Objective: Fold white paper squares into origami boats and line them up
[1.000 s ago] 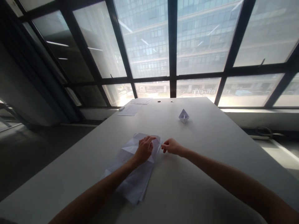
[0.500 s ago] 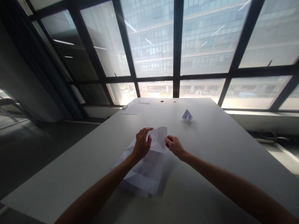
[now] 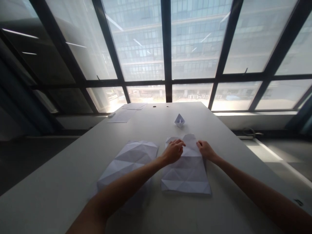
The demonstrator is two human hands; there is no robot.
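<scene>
A creased white paper sheet (image 3: 185, 172) lies flat on the grey table (image 3: 219, 136) in front of me. My left hand (image 3: 173, 151) rests on its far left part, fingers curled and pinching the paper near the top edge. My right hand (image 3: 206, 150) grips the sheet's far right edge. The top edge of the sheet is slightly lifted between the two hands. To the left lies a stack of creased white sheets (image 3: 129, 162), untouched.
A small folded paper boat (image 3: 179, 120) stands further back on the table. Flat papers (image 3: 126, 113) lie at the far left corner by the window. Two small round holes (image 3: 161, 106) sit near the far table edge. Large windows rise behind.
Both hands lifted one sheet off the stack and carried it to the right, laying it down beside the stack. The view has shifted to the right.
</scene>
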